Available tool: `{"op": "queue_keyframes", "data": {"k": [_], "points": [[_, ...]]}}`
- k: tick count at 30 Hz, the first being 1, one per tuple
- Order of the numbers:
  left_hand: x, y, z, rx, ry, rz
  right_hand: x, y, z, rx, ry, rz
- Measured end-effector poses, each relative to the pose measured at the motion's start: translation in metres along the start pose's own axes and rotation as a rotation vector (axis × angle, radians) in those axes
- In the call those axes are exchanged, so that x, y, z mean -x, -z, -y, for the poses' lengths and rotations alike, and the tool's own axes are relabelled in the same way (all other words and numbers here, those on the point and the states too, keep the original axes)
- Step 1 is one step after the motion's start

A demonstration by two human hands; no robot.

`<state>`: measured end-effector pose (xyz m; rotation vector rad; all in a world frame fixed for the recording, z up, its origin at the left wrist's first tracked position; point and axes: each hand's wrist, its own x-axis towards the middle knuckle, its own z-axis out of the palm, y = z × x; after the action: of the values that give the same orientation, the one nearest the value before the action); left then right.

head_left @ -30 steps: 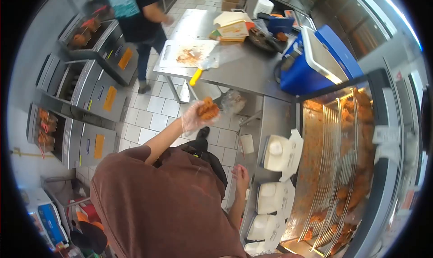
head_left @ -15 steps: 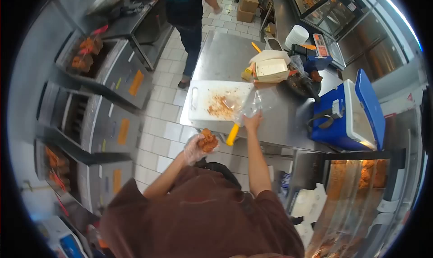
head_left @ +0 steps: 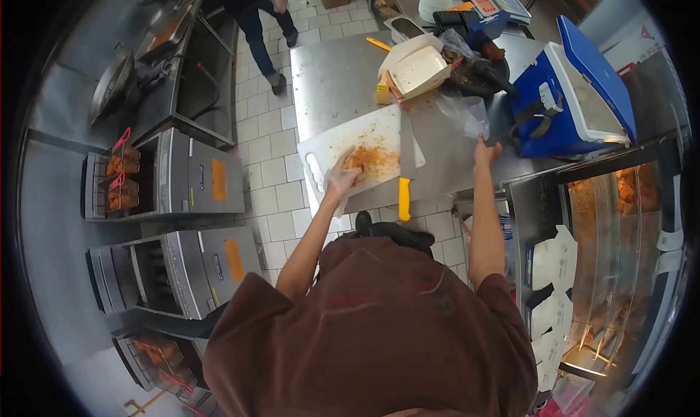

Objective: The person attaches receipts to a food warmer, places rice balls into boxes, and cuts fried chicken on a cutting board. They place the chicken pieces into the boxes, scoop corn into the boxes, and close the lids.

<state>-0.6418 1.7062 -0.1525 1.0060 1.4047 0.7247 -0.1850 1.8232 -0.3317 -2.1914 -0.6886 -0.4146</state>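
My left hand (head_left: 343, 177), in a clear glove, is low over the left part of the white cutting board (head_left: 328, 141). Its thumb and fingers curve round a piece of fried chicken (head_left: 358, 159), which blends into the orange-brown crumbs (head_left: 382, 159) beside it. My right hand (head_left: 487, 153) is over the steel table, its fingertips at the lower corner of a clear plastic bag (head_left: 467, 116). Between the hands lies a knife with a yellow handle (head_left: 404, 198), its blade across the board's right side and its handle past the table's near edge.
An open cardboard box (head_left: 419, 72) and a blue cooler (head_left: 539, 125) with its lid up stand on the steel table (head_left: 328, 74). Fryers (head_left: 208, 176) line the left side. A heated display (head_left: 612, 249) is at right. Another person (head_left: 251, 23) is beyond the table.
My left hand has gone from in front of the table onto the board with the chicken. My right hand and the bag have moved right. The other person has moved left in view.
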Motion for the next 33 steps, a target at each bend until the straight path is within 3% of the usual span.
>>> {"op": "queue_keyframes", "data": {"k": [1,3,4,5,6,8,9,11,14,16,17,21,23,24,26,27,29,30,32,33], "points": [[-0.02,-0.007,0.001,0.003,0.005,0.008,0.007,0.022,0.007,0.009,0.001,-0.002],[-0.055,-0.026,0.017,-0.937,-0.433,-0.453,0.049,0.11,0.051,-0.447,-0.005,0.48],[-0.062,-0.029,0.015,-0.931,-0.418,-0.449,0.069,0.135,0.061,-0.413,-0.068,0.809],[-0.062,-0.033,0.013,-1.008,-0.378,-0.442,0.105,0.121,0.04,-0.362,0.064,0.966],[-0.057,-0.037,0.013,-1.084,-0.328,-0.43,0.129,0.15,0.054,-0.292,0.199,1.09],[-0.041,-0.03,0.009,-1.062,-0.259,-0.356,0.153,0.207,0.098,-0.118,0.235,1.272],[-0.038,-0.025,0.012,-0.996,-0.269,-0.337,0.165,0.211,0.095,-0.117,0.237,1.288],[-0.036,-0.008,0.01,-0.944,-0.288,-0.329,0.183,0.211,0.101,-0.034,0.37,1.08],[-0.022,0.006,0.007,-1.087,-0.123,-0.278,0.177,0.209,0.104,-0.012,0.248,1.148],[-0.018,0.006,0.006,-1.158,-0.326,-0.115,0.175,0.21,0.107,-0.001,0.251,1.152],[-0.02,-0.003,-0.013,-1.212,-0.195,-0.011,0.174,0.211,0.108,0.008,0.259,1.155],[-0.042,-0.025,-0.034,-1.282,-0.076,-0.126,0.179,0.212,0.105,-0.012,0.271,1.134],[-0.053,-0.026,-0.047,-1.343,-0.134,0.049,0.178,0.211,0.105,-0.049,0.256,1.124],[-0.061,-0.025,-0.048,-1.342,-0.142,0.043,0.175,0.208,0.106,-0.052,0.261,1.116],[-0.069,-0.017,-0.036,-1.4,-0.562,0.237,0.18,0.213,0.104,-0.077,0.21,1.039],[-0.068,-0.012,-0.029,-1.405,-0.567,0.248,0.183,0.214,0.101,-0.076,0.198,1.036],[-0.063,-0.006,-0.027,-1.332,-0.472,-0.033,0.181,0.214,0.098,-0.129,0.222,0.947],[-0.058,-0.007,-0.03,-1.335,-0.48,-0.029,0.176,0.214,0.097,-0.13,0.216,0.941],[-0.044,-0.009,-0.035,-1.139,-0.059,-0.199,0.171,0.218,0.092,-0.263,0.088,0.991],[-0.044,-0.012,-0.036,-1.137,-0.061,-0.191,0.171,0.216,0.084,-0.257,0.084,0.988]]}}
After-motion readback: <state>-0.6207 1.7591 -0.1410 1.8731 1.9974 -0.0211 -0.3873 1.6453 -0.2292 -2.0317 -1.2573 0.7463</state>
